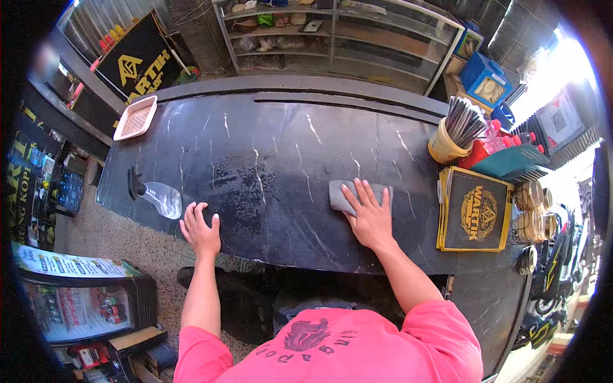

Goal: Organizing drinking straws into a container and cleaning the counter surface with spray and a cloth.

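Note:
My right hand (372, 218) lies flat with spread fingers on a folded grey cloth (339, 195), pressed on the black marble-patterned tabletop (306, 230). My left hand (201, 230) is at the table's near left edge, fingers apart and slightly curled, holding nothing. Just beyond its fingertips, a clear spray bottle (164, 197) with a black trigger head lies on its side. A dark, wet-looking or worn patch (244, 186) marks the surface between my hands.
A pink plastic basket (136, 117) sits at the far left corner. On the right stand a yellow bucket of wrapped straws (448, 141), a stack of black-and-yellow menus (474, 210), red-capped bottles (493, 136) and glass jars (529, 225). A glass display cabinet (333, 33) is behind the table.

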Available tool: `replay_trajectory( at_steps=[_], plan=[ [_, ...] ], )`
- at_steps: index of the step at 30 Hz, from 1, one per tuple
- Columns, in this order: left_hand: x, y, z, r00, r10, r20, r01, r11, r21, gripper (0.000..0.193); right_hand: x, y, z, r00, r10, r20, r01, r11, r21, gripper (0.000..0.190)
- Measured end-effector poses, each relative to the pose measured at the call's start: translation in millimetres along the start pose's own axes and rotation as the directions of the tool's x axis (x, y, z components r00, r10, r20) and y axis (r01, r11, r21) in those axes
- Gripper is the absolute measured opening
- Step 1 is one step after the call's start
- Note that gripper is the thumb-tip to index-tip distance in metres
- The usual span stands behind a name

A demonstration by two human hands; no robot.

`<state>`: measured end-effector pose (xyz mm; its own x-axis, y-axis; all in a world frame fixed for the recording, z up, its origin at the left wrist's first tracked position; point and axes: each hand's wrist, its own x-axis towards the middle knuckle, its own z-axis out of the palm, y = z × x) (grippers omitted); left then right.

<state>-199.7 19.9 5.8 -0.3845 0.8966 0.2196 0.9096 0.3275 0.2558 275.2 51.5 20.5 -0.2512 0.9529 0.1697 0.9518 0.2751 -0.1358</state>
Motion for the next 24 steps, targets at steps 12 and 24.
replay_trajectory(
  at_steps=[12, 24],
  plan=[
    [2.6, 2.5, 8.6, 0.999, 0.023, -0.046, -0.024, 1.0, -0.005, 0.052, 8.0, 103.7, 11.3, 0.756, 0.654, -0.036, -0.649, 0.741, -0.172, 0.074],
    [5.6, 0.3, 4.0, 0.999, 0.05, -0.015, -0.05, 0.999, -0.009, 0.053, 188.8, 146.6, 51.8, 0.759, 0.647, -0.078, -0.648, 0.737, -0.191, 0.08]
  ],
)
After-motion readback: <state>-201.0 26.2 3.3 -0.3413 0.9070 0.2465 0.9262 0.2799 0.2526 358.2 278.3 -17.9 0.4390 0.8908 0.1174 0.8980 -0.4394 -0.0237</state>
